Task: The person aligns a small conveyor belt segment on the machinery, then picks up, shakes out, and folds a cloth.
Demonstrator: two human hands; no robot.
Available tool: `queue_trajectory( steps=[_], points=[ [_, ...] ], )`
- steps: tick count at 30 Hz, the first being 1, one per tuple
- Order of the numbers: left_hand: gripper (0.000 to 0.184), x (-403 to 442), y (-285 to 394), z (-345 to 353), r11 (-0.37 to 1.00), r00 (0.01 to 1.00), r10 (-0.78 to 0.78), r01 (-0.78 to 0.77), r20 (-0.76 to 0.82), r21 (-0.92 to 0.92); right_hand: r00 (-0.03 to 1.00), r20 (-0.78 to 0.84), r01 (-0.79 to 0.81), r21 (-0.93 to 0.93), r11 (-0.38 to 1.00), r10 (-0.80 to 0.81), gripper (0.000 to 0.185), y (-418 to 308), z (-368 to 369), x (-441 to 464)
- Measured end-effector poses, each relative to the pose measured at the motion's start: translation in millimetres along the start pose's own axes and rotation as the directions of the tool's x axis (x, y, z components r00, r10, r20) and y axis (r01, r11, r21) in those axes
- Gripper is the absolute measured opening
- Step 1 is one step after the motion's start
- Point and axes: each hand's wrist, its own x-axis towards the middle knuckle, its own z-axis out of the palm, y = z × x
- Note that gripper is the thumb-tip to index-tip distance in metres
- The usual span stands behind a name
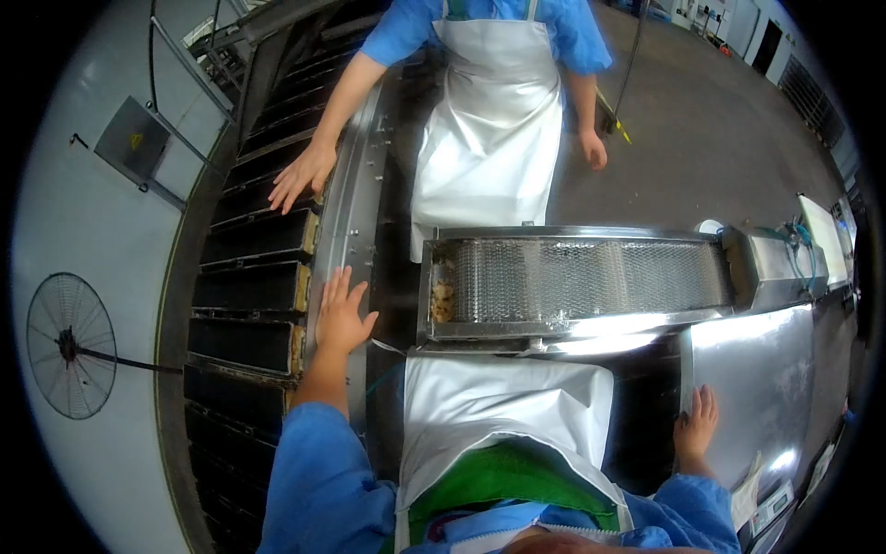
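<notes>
My left hand (341,319) is open, its fingers spread over the metal rail (337,235) of a line of dark rectangular moulds (242,343). Pale yellowish edging shows at the ends of several moulds. On the other side, my right hand (697,427) rests with straight fingers at the edge of a steel table (757,369). Neither hand holds anything. Between them, in front of my white apron (498,388), lies a narrow steel-framed mesh conveyor (581,277), with crumbly yellowish bits (443,291) at its left end.
A co-worker in a white apron (489,120) stands across the mesh conveyor, one hand (305,174) stretched over the moulds. A wire fan (71,345) and a grey box (132,138) are at the left wall. Right, a metal housing (775,263) caps the conveyor; a small device (773,506) sits below.
</notes>
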Motion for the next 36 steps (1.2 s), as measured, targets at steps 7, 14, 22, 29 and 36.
queue_trajectory(
  steps=[7, 14, 22, 29, 36],
  points=[
    [0.051, 2.6, 5.1, -5.3, 0.998, 0.995, -0.056, 0.052, 0.082, 0.040, 0.999, -0.033, 0.022, -0.015, 1.000, -0.023, 0.073, 5.9, 7.7, -1.9],
    [0.035, 0.5, -2.9, 4.8, 1.000, 0.999, -0.029, 0.029, 0.043, 0.005, 1.000, 0.023, -0.004, 0.003, 1.000, 0.003, 0.072, -1.9, -3.4, -1.2],
    [0.030, 0.3, 2.4, -2.6, 0.998, 1.000, 0.007, -0.009, 0.022, 0.057, 1.000, 0.014, -0.008, 0.012, 1.000, 0.008, 0.069, -0.8, -0.3, -2.7],
    [0.028, -0.4, -1.3, -0.9, 0.998, 0.999, 0.042, -0.042, 0.010, 0.052, 1.000, 0.025, -0.006, -0.011, 1.000, 0.006, 0.071, -7.3, -8.6, -0.2],
    [0.026, -0.2, -1.5, -1.7, 1.000, 0.999, -0.006, 0.006, 0.036, -0.017, 0.999, -0.039, 0.008, 0.008, 1.000, -0.008, 0.070, -0.6, 5.7, 1.6]
  ],
)
